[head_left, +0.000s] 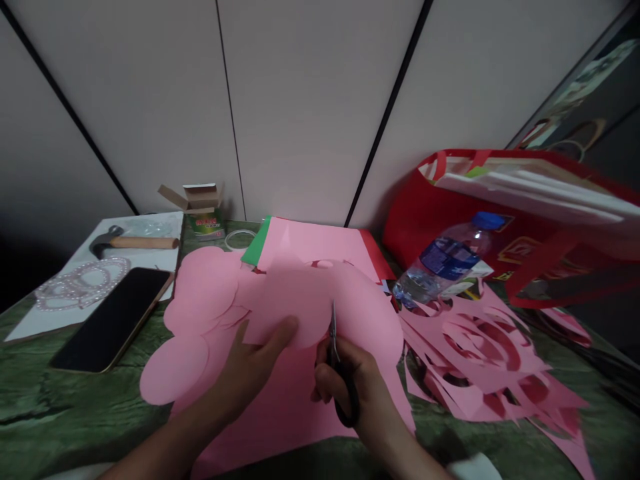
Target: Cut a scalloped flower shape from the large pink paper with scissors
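My right hand is closed round the dark handles of a pair of scissors, whose blades point away from me into a pink paper sheet. A curved cut edge runs to the left of the blades. My left hand grips the near edge of that sheet, thumb on top and the other fingers partly hidden. More pink paper lies flat underneath. Rounded pink cut-outs are piled to the left, with an oval piece nearest me.
Pink paper scraps heap at the right, by a tilted water bottle and a red bag. On the left are a phone, a hammer, beaded strands and a small open box. A wall panel stands behind.
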`<action>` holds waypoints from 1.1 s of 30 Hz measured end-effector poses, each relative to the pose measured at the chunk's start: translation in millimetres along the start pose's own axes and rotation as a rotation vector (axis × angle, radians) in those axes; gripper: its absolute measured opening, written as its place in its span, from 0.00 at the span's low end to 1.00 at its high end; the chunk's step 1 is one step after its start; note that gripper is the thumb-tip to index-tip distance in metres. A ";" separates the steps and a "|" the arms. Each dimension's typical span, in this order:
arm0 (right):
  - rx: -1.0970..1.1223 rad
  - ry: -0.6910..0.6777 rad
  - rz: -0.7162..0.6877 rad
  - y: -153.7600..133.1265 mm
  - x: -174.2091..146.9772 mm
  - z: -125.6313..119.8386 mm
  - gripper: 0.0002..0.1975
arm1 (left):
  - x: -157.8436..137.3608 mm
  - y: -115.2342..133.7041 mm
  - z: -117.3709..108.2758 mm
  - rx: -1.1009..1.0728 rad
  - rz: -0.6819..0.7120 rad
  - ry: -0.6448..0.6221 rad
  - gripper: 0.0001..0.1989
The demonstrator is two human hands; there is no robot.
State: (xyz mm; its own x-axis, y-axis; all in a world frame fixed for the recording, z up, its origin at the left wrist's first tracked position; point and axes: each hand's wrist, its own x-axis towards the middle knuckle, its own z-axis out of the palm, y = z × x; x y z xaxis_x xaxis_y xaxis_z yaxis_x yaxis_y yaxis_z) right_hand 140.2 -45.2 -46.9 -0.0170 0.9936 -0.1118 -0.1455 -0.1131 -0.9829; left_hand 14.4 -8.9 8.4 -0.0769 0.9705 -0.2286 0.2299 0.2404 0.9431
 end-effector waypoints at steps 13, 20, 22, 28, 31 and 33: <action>0.006 -0.048 -0.037 1.5 -4.9 11.8 0.16 | -7.8 -16.6 6.6 -0.021 0.005 -0.100 0.13; 0.005 -0.064 -0.110 -2.5 -5.3 7.2 0.15 | -11.2 -13.8 7.5 -0.092 0.046 -0.048 0.10; 0.019 -0.076 -0.135 -6.8 -5.2 6.0 0.15 | -12.0 -14.4 7.2 -0.058 0.002 -0.101 0.11; 0.076 -0.136 -0.095 -5.4 -4.4 3.7 0.17 | -11.5 -17.9 4.6 -0.024 -0.014 -0.167 0.14; 0.068 -0.149 -0.088 -4.2 -4.4 2.4 0.18 | -10.5 -19.0 3.7 -0.003 -0.038 -0.204 0.15; 0.051 -0.147 -0.091 -4.6 -4.8 2.0 0.18 | -10.2 -19.9 3.7 0.013 -0.050 -0.205 0.16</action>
State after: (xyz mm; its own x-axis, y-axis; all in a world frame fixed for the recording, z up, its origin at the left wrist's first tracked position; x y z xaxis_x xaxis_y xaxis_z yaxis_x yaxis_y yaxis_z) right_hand 138.9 -49.5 -41.5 -0.1456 0.9893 0.0035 -0.2031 -0.0264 -0.9788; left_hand 14.2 -23.5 -9.0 0.1101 0.9407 -0.3209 0.2434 0.2875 0.9263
